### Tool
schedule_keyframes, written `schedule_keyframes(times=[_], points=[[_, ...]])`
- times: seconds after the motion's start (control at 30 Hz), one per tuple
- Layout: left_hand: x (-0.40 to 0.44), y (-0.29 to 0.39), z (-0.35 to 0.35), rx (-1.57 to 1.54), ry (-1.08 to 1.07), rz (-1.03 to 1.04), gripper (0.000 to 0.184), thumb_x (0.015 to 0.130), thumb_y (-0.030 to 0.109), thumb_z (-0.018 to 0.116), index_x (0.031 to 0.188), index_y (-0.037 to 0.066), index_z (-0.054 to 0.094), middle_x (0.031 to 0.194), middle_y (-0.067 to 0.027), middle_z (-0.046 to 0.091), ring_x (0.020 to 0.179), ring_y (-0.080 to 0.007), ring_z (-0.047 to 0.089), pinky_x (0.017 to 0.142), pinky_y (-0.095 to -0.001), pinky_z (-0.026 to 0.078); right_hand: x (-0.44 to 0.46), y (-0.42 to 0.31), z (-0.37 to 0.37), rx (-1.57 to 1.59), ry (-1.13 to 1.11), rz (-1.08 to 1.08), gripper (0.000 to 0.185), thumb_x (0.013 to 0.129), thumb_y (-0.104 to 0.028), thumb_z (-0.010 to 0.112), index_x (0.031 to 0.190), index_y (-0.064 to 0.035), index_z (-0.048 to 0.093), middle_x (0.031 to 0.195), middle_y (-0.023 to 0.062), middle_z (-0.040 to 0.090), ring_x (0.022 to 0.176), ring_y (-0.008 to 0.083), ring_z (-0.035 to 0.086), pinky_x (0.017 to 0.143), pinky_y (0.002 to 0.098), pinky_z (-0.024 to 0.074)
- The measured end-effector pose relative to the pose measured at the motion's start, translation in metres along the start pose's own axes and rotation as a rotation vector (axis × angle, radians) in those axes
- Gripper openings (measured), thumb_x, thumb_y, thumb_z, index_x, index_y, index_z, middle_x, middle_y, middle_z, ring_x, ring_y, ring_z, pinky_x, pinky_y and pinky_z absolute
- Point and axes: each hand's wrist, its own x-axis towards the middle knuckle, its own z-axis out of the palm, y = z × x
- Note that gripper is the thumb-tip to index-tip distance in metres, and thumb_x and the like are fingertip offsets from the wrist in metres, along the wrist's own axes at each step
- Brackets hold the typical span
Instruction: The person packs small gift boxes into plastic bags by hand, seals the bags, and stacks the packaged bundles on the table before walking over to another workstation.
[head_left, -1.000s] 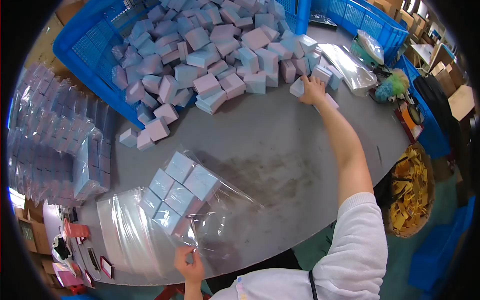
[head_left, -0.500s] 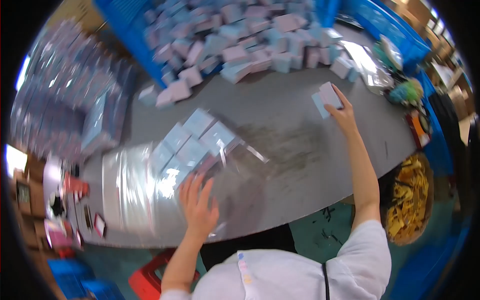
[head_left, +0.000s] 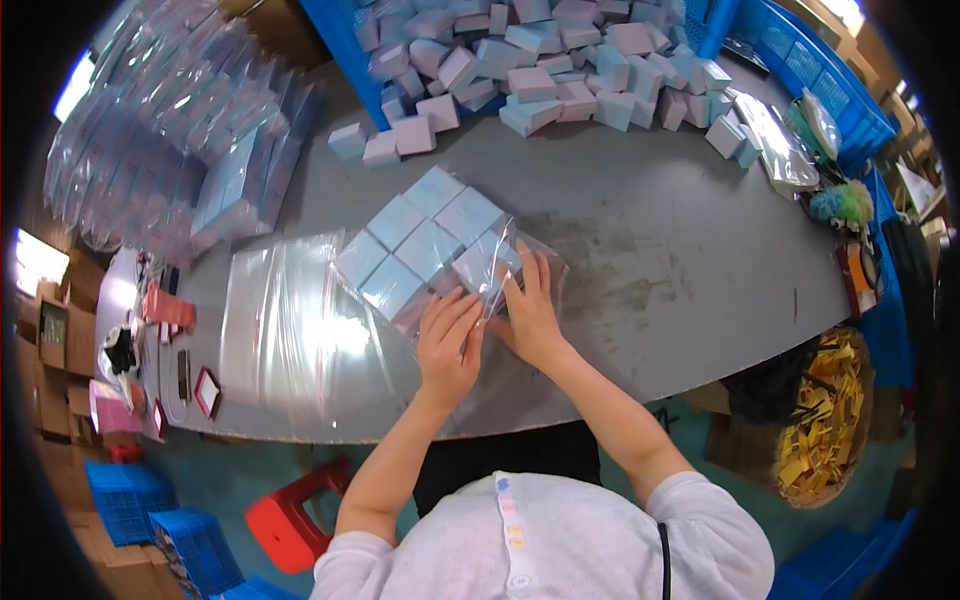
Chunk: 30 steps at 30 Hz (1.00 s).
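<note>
A clear plastic bag with several pale blue-pink boxes (head_left: 428,250) lies on the grey table. My left hand (head_left: 450,340) rests against the near side of the bag, its fingers together on the film beside the boxes. At the bag's right end, my right hand (head_left: 530,305) has its fingers around a box (head_left: 488,262) that sits beside the others under the film. Whether that hand grips the box or only the film around it is hard to see. A stack of flat clear bags (head_left: 290,330) lies left of my left hand.
Loose boxes (head_left: 530,85) are heaped at the back, spilling from a blue crate (head_left: 345,50). Wrapped packs (head_left: 150,150) are piled at the left. A silvery film bundle (head_left: 775,145) and a multicoloured duster (head_left: 842,203) lie at the right. A red stool (head_left: 290,525) stands below.
My right hand has come from the right side of the table to the bag, bringing boxes. My left hand has moved onto the bag's near edge. The view has shifted.
</note>
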Motion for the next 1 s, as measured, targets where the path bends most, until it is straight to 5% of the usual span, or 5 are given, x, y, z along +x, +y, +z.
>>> schedule_keyframes(times=[0.17, 0.47, 0.67, 0.7, 1.0], points=[[-0.017, -0.023, 0.019, 0.051, -0.096, -0.008, 0.021, 0.082, 0.003, 0.064, 0.103, 0.001, 0.069, 0.112, -0.0123, 0.066, 0.115, -0.0343, 0.057, 0.105, -0.0508, 0.037, 0.034, 0.114, -0.080, 0.120, 0.215, -0.051, 0.029, 0.073, -0.010, 0.070, 0.101, -0.0029, 0.066, 0.101, 0.0152, 0.066, 0.099, 0.0367, 0.062, 0.089, 0.0436, 0.0487], [-0.039, -0.042, 0.028, 0.052, -0.140, -0.064, 0.022, 0.084, 0.006, 0.057, 0.101, -0.001, 0.070, 0.109, -0.0164, 0.064, 0.111, -0.0422, 0.057, 0.102, -0.0582, 0.037, 0.168, 0.513, -0.202, -0.378, 0.519, 0.548, 0.049, 0.087, -0.042, 0.063, 0.120, -0.0055, 0.061, 0.108, 0.0181, 0.066, 0.103, 0.0337, 0.062, 0.089, 0.0411, 0.0476], [-0.030, -0.038, 0.027, 0.143, -0.179, -0.031, 0.024, 0.089, 0.011, 0.055, 0.106, 0.001, 0.068, 0.108, -0.0191, 0.065, 0.106, -0.0349, 0.059, 0.100, -0.0540, 0.042, 0.265, 0.531, -0.176, 0.256, 0.044, 0.735, 0.071, 0.085, -0.067, 0.053, 0.126, -0.0086, 0.060, 0.098, 0.0096, 0.065, 0.098, 0.0200, 0.059, 0.095, 0.0361, 0.0412], [-0.032, -0.039, 0.026, 0.151, -0.195, -0.037, 0.024, 0.089, 0.011, 0.055, 0.106, 0.001, 0.068, 0.108, -0.0191, 0.065, 0.106, -0.0349, 0.059, 0.100, -0.0540, 0.042, 0.279, 0.549, -0.170, 0.086, -0.282, 0.801, 0.076, 0.087, -0.069, 0.046, 0.137, -0.0135, 0.052, 0.120, 0.0081, 0.057, 0.098, 0.0193, 0.059, 0.091, 0.0365, 0.0416], [-0.027, -0.036, 0.033, 0.116, -0.136, -0.077, 0.021, 0.084, 0.007, 0.058, 0.101, 0.000, 0.070, 0.110, -0.0171, 0.063, 0.111, -0.0420, 0.056, 0.102, -0.0547, 0.038, 0.256, 0.375, -0.091, 0.182, -0.495, 0.572, 0.084, 0.076, -0.065, 0.068, 0.113, 0.0105, 0.061, 0.106, 0.0183, 0.064, 0.103, 0.0264, 0.060, 0.086, 0.0356, 0.0474]])
